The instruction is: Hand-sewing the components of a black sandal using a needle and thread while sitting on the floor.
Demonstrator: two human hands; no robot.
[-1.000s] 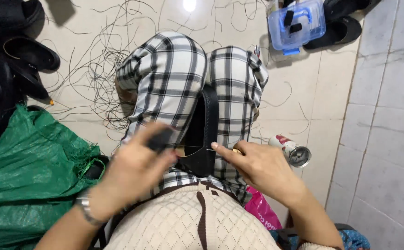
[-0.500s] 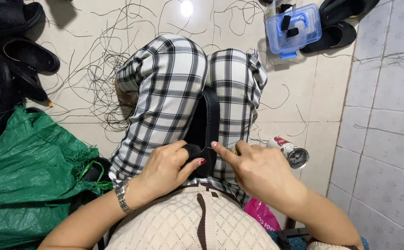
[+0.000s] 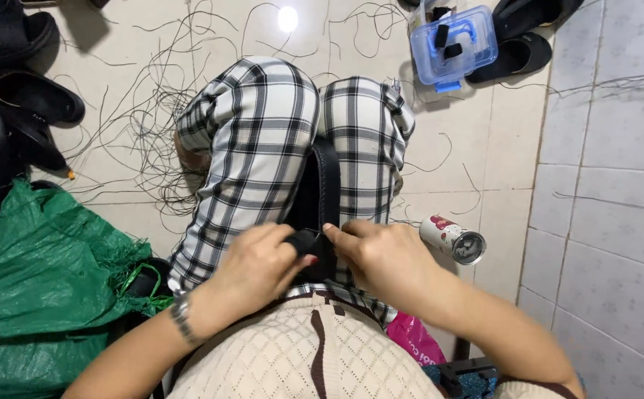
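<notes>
I sit with a black strap [image 3: 327, 181] lying between my knees on black-and-white checked trousers [image 3: 263, 140]. My left hand [image 3: 259, 266] is closed on the near end of the strap, fingers curled around a small black piece there. Just to its right, my right hand [image 3: 385, 258] pinches the same end, its fingertips meeting those of the left. Whether a thread runs between the hands is too small to tell. A metal bracelet [image 3: 182, 314] sits on my left wrist.
Loose dark threads [image 3: 145, 111] litter the tiled floor beyond my knees. A green woven sack [image 3: 41, 295] lies at left, black sandals [image 3: 26, 74] above it. A clear blue-lidded box [image 3: 455, 44] and more sandals [image 3: 529, 44] are at top right; a can [image 3: 451, 239] lies right.
My left hand came down from a raised position at the left and closed on the strap's near end. My right hand stayed in place at the strap.
</notes>
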